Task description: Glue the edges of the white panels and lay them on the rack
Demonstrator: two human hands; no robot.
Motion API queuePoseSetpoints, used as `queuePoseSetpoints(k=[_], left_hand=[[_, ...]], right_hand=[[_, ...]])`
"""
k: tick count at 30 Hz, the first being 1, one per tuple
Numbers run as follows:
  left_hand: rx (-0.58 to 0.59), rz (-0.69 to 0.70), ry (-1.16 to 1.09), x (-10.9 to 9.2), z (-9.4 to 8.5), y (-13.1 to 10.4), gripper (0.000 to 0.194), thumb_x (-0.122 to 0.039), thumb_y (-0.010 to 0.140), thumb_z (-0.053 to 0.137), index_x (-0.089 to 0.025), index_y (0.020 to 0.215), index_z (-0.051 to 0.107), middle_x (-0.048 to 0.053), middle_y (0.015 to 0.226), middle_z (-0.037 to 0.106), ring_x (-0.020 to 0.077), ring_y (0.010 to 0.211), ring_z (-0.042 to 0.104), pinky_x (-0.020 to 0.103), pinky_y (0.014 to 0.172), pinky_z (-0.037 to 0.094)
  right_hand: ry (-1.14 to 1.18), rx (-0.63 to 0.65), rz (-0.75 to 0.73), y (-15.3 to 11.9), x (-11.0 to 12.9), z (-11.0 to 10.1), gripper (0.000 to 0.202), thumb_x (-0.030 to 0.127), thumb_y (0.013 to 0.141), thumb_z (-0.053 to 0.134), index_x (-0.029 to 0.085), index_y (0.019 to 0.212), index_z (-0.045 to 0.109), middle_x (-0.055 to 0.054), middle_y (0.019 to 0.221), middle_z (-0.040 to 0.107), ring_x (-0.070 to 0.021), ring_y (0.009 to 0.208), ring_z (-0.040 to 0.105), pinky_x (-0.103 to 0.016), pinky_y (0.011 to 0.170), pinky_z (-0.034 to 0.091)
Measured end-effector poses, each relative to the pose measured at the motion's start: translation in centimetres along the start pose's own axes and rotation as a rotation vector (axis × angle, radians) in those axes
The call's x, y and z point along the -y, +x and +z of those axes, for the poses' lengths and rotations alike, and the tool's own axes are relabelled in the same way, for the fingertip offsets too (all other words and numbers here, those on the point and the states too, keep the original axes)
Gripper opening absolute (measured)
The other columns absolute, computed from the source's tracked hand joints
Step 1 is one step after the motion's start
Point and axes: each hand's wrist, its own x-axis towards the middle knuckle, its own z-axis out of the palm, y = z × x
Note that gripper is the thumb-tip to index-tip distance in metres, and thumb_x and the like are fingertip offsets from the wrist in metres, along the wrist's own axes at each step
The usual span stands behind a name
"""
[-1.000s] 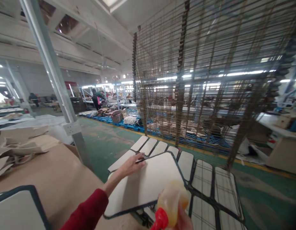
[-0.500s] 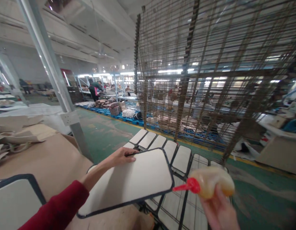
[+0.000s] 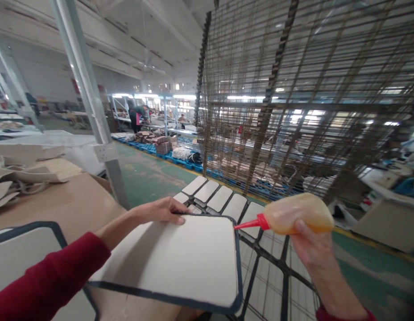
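A large off-white panel with rounded corners and a dark border is held up in front of me. My left hand pinches its far edge, thumb on the pale face and fingers under the rim. In my right hand is a squeeze bottle of amber liquid, lying sideways. Its red nozzle points left, with the tip at the panel's upper right corner on the dark border.
Smaller pale panels lie in rows on a rack beyond and right. A tall wire mesh rack rises behind. Another bordered panel is at lower left, beside a brown-covered table. A metal post stands left.
The nozzle tip has gone from the panel's right edge up to its upper right corner. The bottle is raised and the panel has turned, its right end now closer and lower.
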Motion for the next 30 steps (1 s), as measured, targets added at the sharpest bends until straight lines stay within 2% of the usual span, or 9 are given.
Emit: queuePoseSetpoints(k=[4,8,13,19,22,30], left_hand=[[0.044,0.027,-0.015,-0.4,0.2,-0.6,0.035,-0.041,0.074,0.074,-0.017,0.100,0.077,0.007,0.088,0.075,0.0252,0.077,0.068,0.029,0.069,0.053],[0.043,0.029,-0.011,-0.7,0.5,-0.8,0.035,-0.042,0.073,0.075,-0.017,0.098,0.078,0.008,0.089,0.075,0.0267,0.081,0.068,0.030,0.070,0.053],[0.070,0.021,-0.005,-0.6,0.4,-0.9,0.043,-0.044,0.073,0.075,-0.016,0.106,0.076,0.007,0.094,0.075,0.0249,0.083,0.069,0.028,0.073,0.053],[0.114,0.052,-0.014,-0.3,0.1,-0.7,0.043,-0.042,0.077,0.073,-0.016,0.112,0.073,0.006,0.098,0.075,0.0224,0.084,0.069,0.027,0.078,0.053],[0.113,0.043,-0.031,-0.3,0.1,-0.7,0.045,-0.043,0.077,0.074,-0.018,0.113,0.073,0.006,0.098,0.075,0.0228,0.084,0.069,0.027,0.077,0.053],[0.095,0.026,-0.066,-0.4,0.3,-1.1,0.044,-0.042,0.075,0.075,-0.017,0.112,0.074,0.007,0.095,0.076,0.0252,0.086,0.069,0.029,0.076,0.054]], right_hand=[[0.016,0.006,0.023,0.0,0.2,0.2,0.050,0.027,0.043,0.093,0.026,0.087,0.071,0.002,0.073,0.068,-0.0161,0.073,0.064,-0.026,0.068,0.056],[0.022,0.038,0.017,-0.3,0.3,-0.2,0.052,0.026,0.046,0.093,0.025,0.093,0.071,0.001,0.077,0.070,-0.0153,0.075,0.065,-0.023,0.070,0.056],[0.018,0.080,-0.001,-0.8,0.7,-0.6,0.047,0.027,0.049,0.093,0.023,0.091,0.071,0.000,0.079,0.071,-0.0157,0.074,0.066,-0.022,0.069,0.057],[0.022,0.107,-0.015,-1.2,1.2,-0.8,0.040,0.027,0.050,0.092,0.028,0.085,0.072,0.001,0.077,0.072,-0.0149,0.074,0.068,-0.019,0.070,0.057],[-0.001,0.140,-0.016,-1.3,1.2,-1.0,0.035,0.031,0.051,0.092,0.027,0.081,0.072,-0.001,0.077,0.072,-0.0162,0.073,0.068,-0.021,0.071,0.058],[-0.039,0.129,-0.021,-1.5,0.9,-1.6,0.044,0.035,0.052,0.091,0.026,0.091,0.072,-0.002,0.074,0.071,-0.0189,0.069,0.068,-0.026,0.068,0.058]])
